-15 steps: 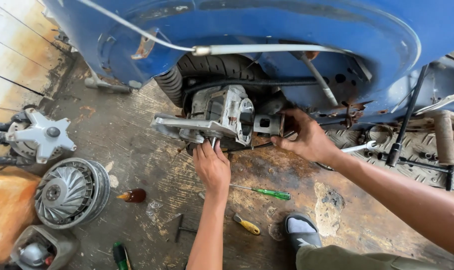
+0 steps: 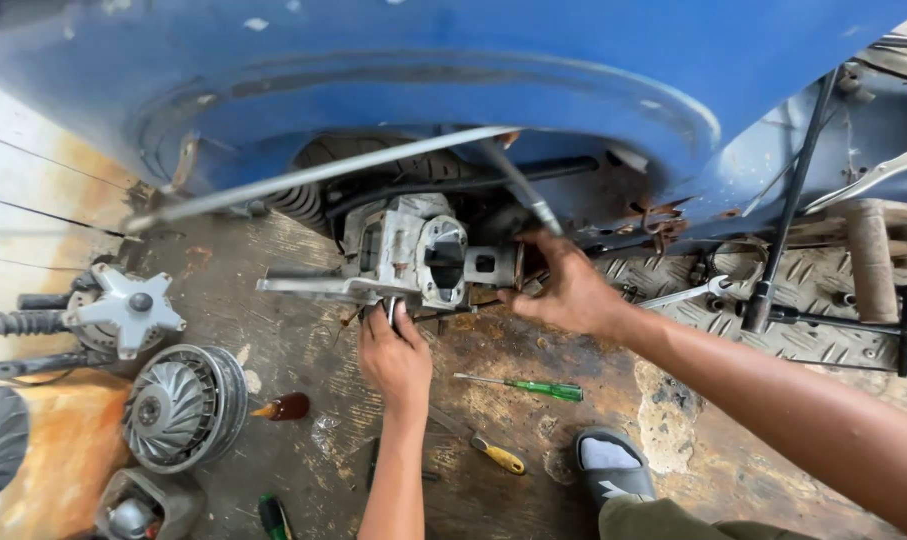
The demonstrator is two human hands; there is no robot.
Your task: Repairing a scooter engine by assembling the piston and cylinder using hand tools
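Under the blue scooter body (image 2: 453, 90) our left hand (image 2: 395, 355) curls its fingers up against the underside of the grey engine casing (image 2: 413, 250), while our right hand (image 2: 563, 290) grips its right end. Below them on the floor lie a green screwdriver (image 2: 533, 387) and a yellow-handled one (image 2: 493, 455).

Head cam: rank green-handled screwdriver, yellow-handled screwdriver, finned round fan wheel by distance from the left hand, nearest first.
From the left hand:
1. Green-handled screwdriver, on the floor just to its right.
2. Yellow-handled screwdriver, lower right, beside the forearm; only a little farther than the green one.
3. Finned round fan wheel, well off to the left on the floor.
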